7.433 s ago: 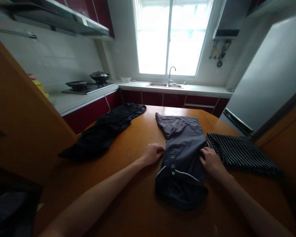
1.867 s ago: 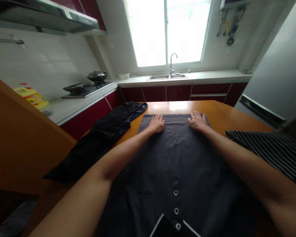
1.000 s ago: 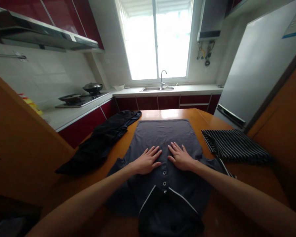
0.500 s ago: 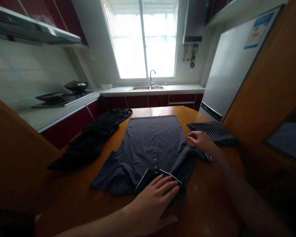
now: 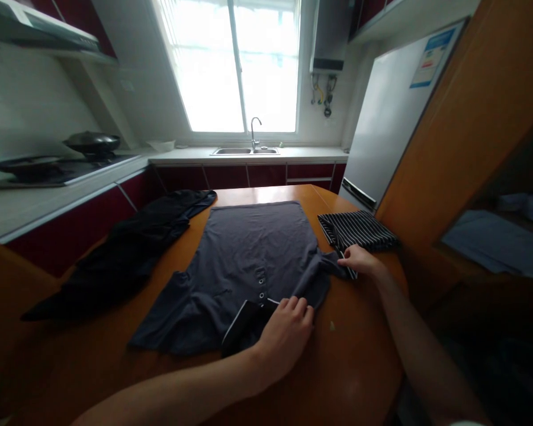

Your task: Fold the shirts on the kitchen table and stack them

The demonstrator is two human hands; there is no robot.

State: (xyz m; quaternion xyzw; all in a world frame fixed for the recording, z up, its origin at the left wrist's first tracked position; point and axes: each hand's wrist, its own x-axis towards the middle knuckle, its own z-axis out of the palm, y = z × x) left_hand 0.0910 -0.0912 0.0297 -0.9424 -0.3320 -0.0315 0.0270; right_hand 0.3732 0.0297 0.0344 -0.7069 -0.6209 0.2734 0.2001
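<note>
A dark grey polo shirt [image 5: 257, 242] lies spread out front up, its buttoned placket and black, white-edged collar toward me. My left hand [image 5: 288, 325] reaches across the collar, its fingers curled onto the cloth at the shoulder beside it. My right hand [image 5: 359, 260] pinches the end of the shirt's right-side sleeve, where a white-edged cuff shows. The other sleeve [image 5: 164, 319] lies flat on the left. Part of the collar is hidden under my left hand and forearm. The fingertips of my left hand are partly hidden.
A wooden table [image 5: 337, 355] bears the shirt. A black garment [image 5: 115, 254] lies along its left side, and a folded black-and-white striped garment [image 5: 359, 229] sits just beyond my right hand. Counter, sink [image 5: 244, 151] and fridge [image 5: 377, 130] stand behind.
The shirt went from partly folded to spread flat. My hands left its middle: the left moved to the collar and curled onto the shoulder, the right moved out to the sleeve end.
</note>
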